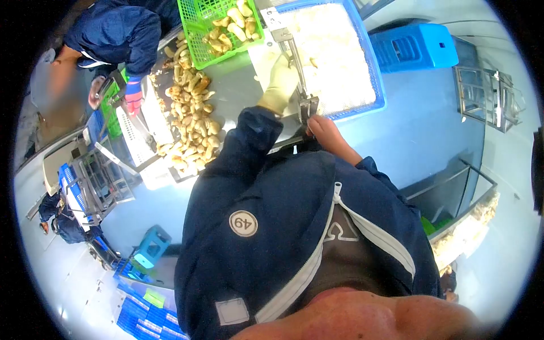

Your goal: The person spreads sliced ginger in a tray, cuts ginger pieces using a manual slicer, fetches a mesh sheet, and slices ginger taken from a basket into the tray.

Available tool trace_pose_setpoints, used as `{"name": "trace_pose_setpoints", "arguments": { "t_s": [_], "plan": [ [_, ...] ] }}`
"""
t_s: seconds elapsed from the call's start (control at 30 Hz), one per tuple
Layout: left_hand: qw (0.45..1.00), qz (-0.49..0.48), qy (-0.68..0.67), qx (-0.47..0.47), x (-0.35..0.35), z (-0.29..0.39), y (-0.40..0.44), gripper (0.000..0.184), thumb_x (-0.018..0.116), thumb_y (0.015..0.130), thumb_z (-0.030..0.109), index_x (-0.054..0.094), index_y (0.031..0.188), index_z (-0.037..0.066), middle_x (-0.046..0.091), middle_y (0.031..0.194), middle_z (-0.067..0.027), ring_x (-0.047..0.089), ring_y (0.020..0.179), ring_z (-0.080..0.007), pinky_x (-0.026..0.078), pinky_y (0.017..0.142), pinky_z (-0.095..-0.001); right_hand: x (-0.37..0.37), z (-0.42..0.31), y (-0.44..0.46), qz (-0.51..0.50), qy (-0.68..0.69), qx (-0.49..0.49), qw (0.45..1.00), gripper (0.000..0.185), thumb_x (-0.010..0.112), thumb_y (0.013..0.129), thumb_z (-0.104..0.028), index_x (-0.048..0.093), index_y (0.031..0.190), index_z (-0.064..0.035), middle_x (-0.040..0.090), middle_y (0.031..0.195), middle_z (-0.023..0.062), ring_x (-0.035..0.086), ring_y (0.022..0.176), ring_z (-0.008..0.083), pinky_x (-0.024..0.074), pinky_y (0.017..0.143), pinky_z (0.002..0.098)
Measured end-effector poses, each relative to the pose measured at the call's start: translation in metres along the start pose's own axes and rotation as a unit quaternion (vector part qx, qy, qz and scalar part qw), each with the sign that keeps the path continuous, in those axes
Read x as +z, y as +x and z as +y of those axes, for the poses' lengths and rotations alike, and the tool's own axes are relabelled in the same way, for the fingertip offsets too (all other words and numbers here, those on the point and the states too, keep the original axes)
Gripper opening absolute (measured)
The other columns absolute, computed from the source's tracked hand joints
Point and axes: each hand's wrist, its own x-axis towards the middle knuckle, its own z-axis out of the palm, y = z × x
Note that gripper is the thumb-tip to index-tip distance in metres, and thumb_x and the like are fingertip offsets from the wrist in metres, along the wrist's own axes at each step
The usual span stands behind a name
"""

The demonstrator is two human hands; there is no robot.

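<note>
My left hand (281,83), in a pale yellow-green glove, is closed beside a long metal cutter (297,59) with a hinged bar. Its fingertips press near the bar, and what they hold is hidden. My bare right hand (327,132) is closed at the cutter's near end, around what looks like its handle. Under the cutter's far end is a white board (262,63). Right of the cutter, a blue basket (379,93) holds a heap of white shreds or slices (337,54). A green basket (198,56) with tan, elongated pieces (238,22) stands beyond my left hand.
Many tan, knobbly pieces (190,113) are piled on the metal table to the left. Across it, a co-worker in a dark blue jacket (116,34) works with a striped-gloved hand (133,97) at another cutter. Blue plastic stools (416,48) and wire racks (490,96) stand around.
</note>
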Motion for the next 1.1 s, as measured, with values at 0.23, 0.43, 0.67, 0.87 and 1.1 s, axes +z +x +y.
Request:
{"name": "trace_pose_setpoints", "arguments": {
  "t_s": [0.23, 0.43, 0.67, 0.87, 1.1],
  "plan": [
    [0.892, 0.202, 0.336, 0.223, -0.13, 0.052, 0.086, 0.023, 0.064, 0.085, 0.018, 0.066, 0.103, 0.003, 0.07, 0.099, -0.0189, 0.067, 0.091, -0.0354, 0.052, 0.077, -0.0435, -0.002, 0.0, 0.0, -0.011, 0.0, -0.004, 1.0, 0.031, 0.045, 0.095, -0.026, 0.056, 0.085, 0.0017, 0.061, 0.08, 0.0257, 0.059, 0.079, 0.0466, 0.0455, 0.069, 0.0494],
    [0.803, 0.026, 0.594, 0.037, -0.185, -0.042, 0.166, 0.028, 0.056, 0.086, 0.019, 0.062, 0.11, 0.007, 0.068, 0.102, -0.0223, 0.064, 0.096, -0.0416, 0.051, 0.083, -0.0484, -0.006, -0.005, -0.001, -0.025, 0.015, 0.001, 1.0, 0.032, 0.046, 0.095, -0.027, 0.056, 0.086, 0.0014, 0.06, 0.081, 0.0266, 0.058, 0.081, 0.0478, 0.0449, 0.07, 0.0506],
    [0.897, 0.034, 0.441, 0.014, -0.193, -0.048, 0.161, 0.035, 0.053, 0.088, 0.027, 0.061, 0.115, 0.006, 0.067, 0.106, -0.0244, 0.063, 0.103, -0.0414, 0.049, 0.086, -0.0486, -0.006, -0.007, -0.002, -0.03, 0.008, -0.001, 1.0, 0.032, 0.046, 0.095, -0.028, 0.056, 0.087, 0.0013, 0.061, 0.082, 0.0264, 0.058, 0.082, 0.0478, 0.0449, 0.071, 0.0515],
    [0.895, 0.008, 0.443, -0.048, -0.157, 0.025, 0.136, 0.045, 0.056, 0.088, 0.04, 0.063, 0.117, 0.007, 0.067, 0.108, -0.0233, 0.064, 0.103, -0.04, 0.049, 0.088, -0.046, -0.008, -0.006, -0.002, -0.037, 0.011, 0.003, 0.999, 0.032, 0.046, 0.095, -0.028, 0.058, 0.089, 0.0011, 0.062, 0.082, 0.0255, 0.059, 0.08, 0.0475, 0.0459, 0.071, 0.0503],
    [0.891, 0.051, 0.451, -0.034, -0.173, -0.045, 0.178, 0.048, 0.057, 0.088, 0.044, 0.063, 0.112, 0.003, 0.068, 0.103, -0.0254, 0.065, 0.101, -0.041, 0.051, 0.086, -0.0474, -0.007, -0.01, -0.003, -0.027, 0.01, 0.016, 0.999, 0.033, 0.045, 0.095, -0.029, 0.058, 0.09, 0.0013, 0.061, 0.082, 0.0264, 0.059, 0.082, 0.0469, 0.0462, 0.071, 0.0495]
  ]
}}
